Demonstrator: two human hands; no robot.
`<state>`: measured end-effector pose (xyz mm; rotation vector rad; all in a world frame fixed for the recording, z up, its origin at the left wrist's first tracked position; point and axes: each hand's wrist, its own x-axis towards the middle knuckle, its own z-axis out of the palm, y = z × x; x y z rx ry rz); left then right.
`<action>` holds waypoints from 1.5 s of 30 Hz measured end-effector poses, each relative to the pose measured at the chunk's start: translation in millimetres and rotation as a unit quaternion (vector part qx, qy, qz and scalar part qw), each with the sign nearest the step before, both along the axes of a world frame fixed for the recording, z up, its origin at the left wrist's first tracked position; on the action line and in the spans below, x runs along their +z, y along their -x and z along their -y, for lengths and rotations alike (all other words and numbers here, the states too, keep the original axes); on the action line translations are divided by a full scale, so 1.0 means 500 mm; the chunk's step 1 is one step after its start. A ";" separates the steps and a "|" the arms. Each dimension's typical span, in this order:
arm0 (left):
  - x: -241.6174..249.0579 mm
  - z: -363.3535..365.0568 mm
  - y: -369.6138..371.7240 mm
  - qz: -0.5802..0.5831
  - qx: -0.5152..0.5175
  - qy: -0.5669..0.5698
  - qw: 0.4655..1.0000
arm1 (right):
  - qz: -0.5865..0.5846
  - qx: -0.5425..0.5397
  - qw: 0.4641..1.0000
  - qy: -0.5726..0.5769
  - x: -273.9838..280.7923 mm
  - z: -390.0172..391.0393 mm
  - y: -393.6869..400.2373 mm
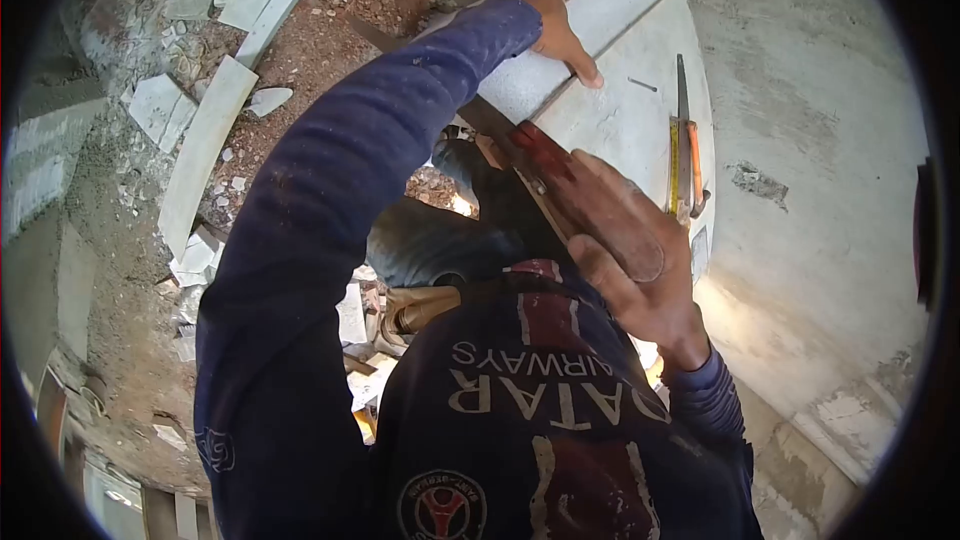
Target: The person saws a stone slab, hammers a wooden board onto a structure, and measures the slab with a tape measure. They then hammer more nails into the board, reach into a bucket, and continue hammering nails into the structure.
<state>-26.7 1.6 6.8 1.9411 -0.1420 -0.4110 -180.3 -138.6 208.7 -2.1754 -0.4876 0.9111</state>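
My right hand is wrapped round the reddish wooden handle of what looks like a handsaw; its teeth do not show. The saw's dark blade runs up and left, passes beneath my left sleeve, and its tip shows beyond the arm. My left hand lies with fingers stretched and thumb apart on a white board. That board's straight edge lies over a larger pale surface, with the thumb tip at this edge. The blade meets the board's near left side.
On the pale surface to the right lie a yellow measuring tape strip, an orange-handled tool and a nail. Broken white slabs and rubble cover the floor at left. A plastered wall stands at right.
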 end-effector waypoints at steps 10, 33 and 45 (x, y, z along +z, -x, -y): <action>0.019 -0.006 -0.003 -0.029 -0.023 -0.025 0.999 | -0.007 0.033 0.998 0.061 -0.017 -0.059 -0.064; -0.003 -0.007 -0.010 0.000 -0.031 -0.027 0.999 | 0.125 0.081 0.989 -0.006 -0.051 0.053 -0.011; 0.011 0.007 -0.003 -0.011 -0.054 -0.046 0.997 | 0.165 0.118 0.977 0.068 -0.006 0.040 0.008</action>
